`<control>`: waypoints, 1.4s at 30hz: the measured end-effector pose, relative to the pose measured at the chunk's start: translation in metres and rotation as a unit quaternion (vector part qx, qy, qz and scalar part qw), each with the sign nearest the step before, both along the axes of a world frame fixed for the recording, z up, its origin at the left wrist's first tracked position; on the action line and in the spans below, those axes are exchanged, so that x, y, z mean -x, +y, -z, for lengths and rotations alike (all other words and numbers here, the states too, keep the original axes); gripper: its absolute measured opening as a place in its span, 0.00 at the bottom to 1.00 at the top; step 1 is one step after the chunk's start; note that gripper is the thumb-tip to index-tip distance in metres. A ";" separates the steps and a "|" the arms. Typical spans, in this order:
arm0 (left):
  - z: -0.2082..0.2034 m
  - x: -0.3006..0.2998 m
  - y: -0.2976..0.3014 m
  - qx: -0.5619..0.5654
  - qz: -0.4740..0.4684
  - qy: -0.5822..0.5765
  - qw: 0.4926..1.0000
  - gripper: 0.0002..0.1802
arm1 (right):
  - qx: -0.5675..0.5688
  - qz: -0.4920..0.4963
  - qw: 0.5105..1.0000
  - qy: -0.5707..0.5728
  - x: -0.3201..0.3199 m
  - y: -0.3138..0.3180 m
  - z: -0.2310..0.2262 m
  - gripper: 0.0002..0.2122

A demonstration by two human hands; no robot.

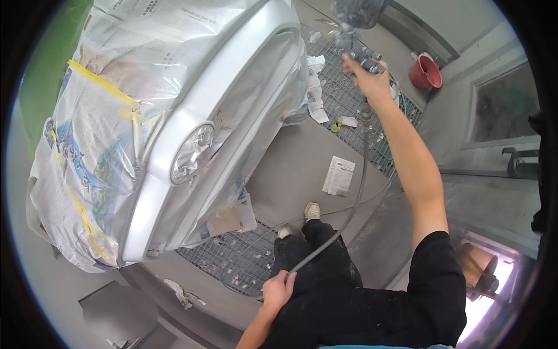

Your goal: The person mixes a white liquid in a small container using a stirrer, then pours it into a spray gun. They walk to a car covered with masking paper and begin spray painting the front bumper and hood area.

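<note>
My right hand point(373, 82) is raised at the far right, its fingers wrapped round a spray gun point(350, 43) with a cup on top. A grey air hose point(365, 154) hangs from the gun and curves down to my left hand point(277, 294), which is closed round it near my thigh. At the left stands a vehicle front whose bare silver grille surround point(229, 64) shows between sheets of paper and clear film point(168, 43). Yellow tape point(104, 85) holds the covering. A wrinkled, shiny cover lies over the round badge point(193, 154). Both hands are apart from the vehicle.
Floor grating point(232, 262) with paper scraps runs under the vehicle and at the far right. A newspaper sheet point(339, 175) lies on the floor ahead of my shoes. A red bucket point(426, 71) stands by the right wall, and a thin hose crosses the floor.
</note>
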State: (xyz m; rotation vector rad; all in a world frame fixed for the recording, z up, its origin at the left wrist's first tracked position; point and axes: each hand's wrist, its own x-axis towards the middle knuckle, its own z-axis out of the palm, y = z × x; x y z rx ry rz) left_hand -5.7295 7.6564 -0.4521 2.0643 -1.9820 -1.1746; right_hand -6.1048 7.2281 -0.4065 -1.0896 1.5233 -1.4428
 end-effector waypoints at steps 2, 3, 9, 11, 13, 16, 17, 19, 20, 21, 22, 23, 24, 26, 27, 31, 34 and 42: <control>0.002 0.004 -0.005 0.008 -0.024 -0.002 1.000 0.20 | 0.011 -0.019 1.000 0.014 0.006 -0.008 -0.020 0.06; 0.003 0.004 -0.008 0.006 -0.036 -0.010 0.999 0.19 | -0.013 -0.010 1.000 0.025 0.007 -0.012 -0.034 0.07; -0.003 0.015 -0.018 -0.007 -0.083 -0.031 0.996 0.19 | -0.110 -0.281 0.953 -0.024 -0.045 0.004 -0.121 0.07; -0.004 0.028 -0.028 -0.006 -0.091 -0.030 0.995 0.20 | -0.133 -0.401 0.903 -0.070 -0.060 -0.004 -0.145 0.08; -0.003 0.045 -0.043 -0.004 -0.103 -0.016 0.995 0.20 | -0.141 -0.461 0.873 -0.074 -0.070 -0.020 -0.159 0.09; -0.001 0.072 -0.073 0.004 -0.127 -0.009 0.992 0.21 | -0.137 -0.438 0.888 -0.020 -0.063 -0.056 -0.166 0.09; -0.001 0.082 -0.083 0.008 -0.138 -0.008 0.990 0.21 | -0.136 -0.418 0.898 -0.008 -0.053 -0.072 -0.165 0.09; 0.001 0.102 -0.106 0.017 -0.149 -0.010 0.989 0.21 | -0.152 -0.350 0.924 0.034 -0.023 -0.102 -0.160 0.09; 0.001 0.112 -0.117 0.021 -0.150 -0.014 0.988 0.21 | -0.138 -0.344 0.929 0.019 -0.002 -0.115 -0.156 0.08; 0.001 0.123 -0.129 0.024 -0.151 -0.024 0.988 0.21 | -0.138 -0.325 0.935 0.013 0.020 -0.129 -0.151 0.08; 0.001 0.136 -0.139 0.027 -0.155 -0.023 0.987 0.21 | -0.141 -0.304 0.942 0.005 0.044 -0.144 -0.144 0.08; -0.001 0.150 -0.148 0.028 -0.156 -0.029 0.987 0.21 | -0.132 -0.299 0.945 0.001 0.068 -0.159 -0.134 0.08; -0.002 0.165 -0.158 0.025 -0.158 -0.040 0.986 0.21 | -0.124 -0.293 0.948 -0.003 0.092 -0.176 -0.123 0.08; -0.003 0.200 -0.173 0.018 -0.168 -0.040 0.985 0.20 | -0.109 -0.270 0.956 -0.009 0.133 -0.209 -0.096 0.09; -0.004 0.218 -0.179 0.015 -0.172 -0.047 0.984 0.20 | -0.103 -0.253 0.962 -0.011 0.148 -0.226 -0.082 0.09; -0.004 0.292 -0.201 0.008 -0.202 -0.072 0.977 0.22 | -0.025 -0.150 0.984 0.089 0.175 -0.270 -0.038 0.06; -0.003 0.331 -0.220 0.013 -0.219 -0.082 0.972 0.23 | -0.073 -0.272 0.959 0.042 0.182 -0.273 -0.039 0.06; 0.022 0.394 -0.295 0.039 -0.213 -0.077 0.973 0.24 | -0.174 -0.646 0.738 -0.089 0.170 -0.313 -0.076 0.08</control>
